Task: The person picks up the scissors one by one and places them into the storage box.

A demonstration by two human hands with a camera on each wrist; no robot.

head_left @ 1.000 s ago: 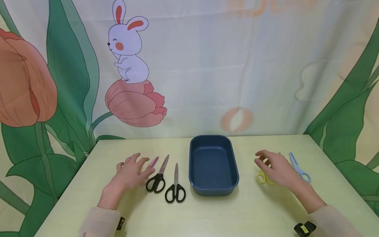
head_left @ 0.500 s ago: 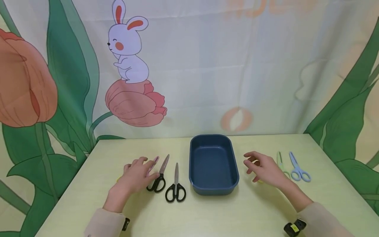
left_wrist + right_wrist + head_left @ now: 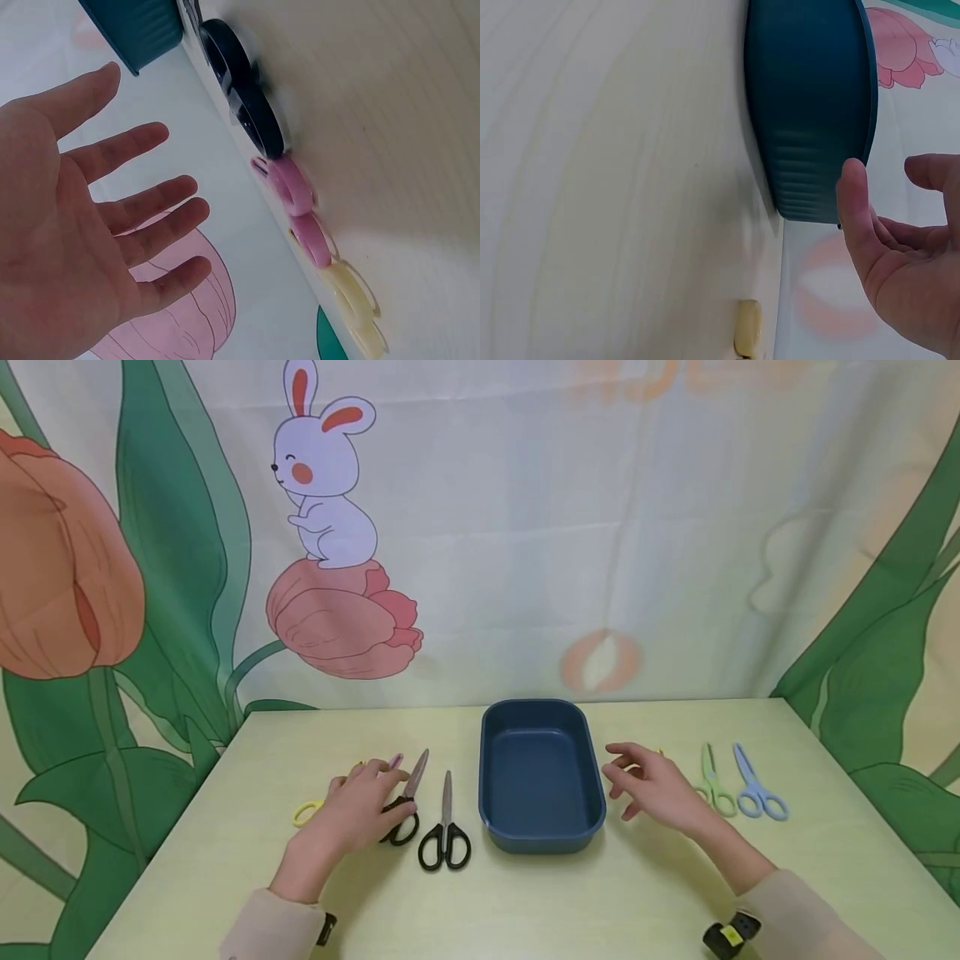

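In the head view my left hand (image 3: 358, 806) hangs over several scissors left of the box, holding nothing. Its fingers are spread in the left wrist view. Under it lie black-handled scissors (image 3: 406, 832), pink scissors (image 3: 291, 187) and yellow scissors (image 3: 306, 812), each partly hidden. A second black-handled pair (image 3: 445, 847) lies closer to the box. A dark blue rectangular box (image 3: 542, 844) stands mid-table with nothing inside. My right hand (image 3: 654, 787) hovers at the box's right side, fingers loosely bent and bare. Behind that hand, yellow scissors (image 3: 748, 328) are mostly covered in the head view.
Right of my right hand, light green scissors (image 3: 721, 800) and light blue scissors (image 3: 763, 802) lie side by side on the pale table (image 3: 480, 914). A printed cloth (image 3: 510, 543) with a rabbit and tulips hangs along the table's back edge.
My left hand has drifted right over the black-handled scissors, uncovering the yellow handle. My right hand has moved left to the box's side, so the green scissors now show. The scissors and box stay put.
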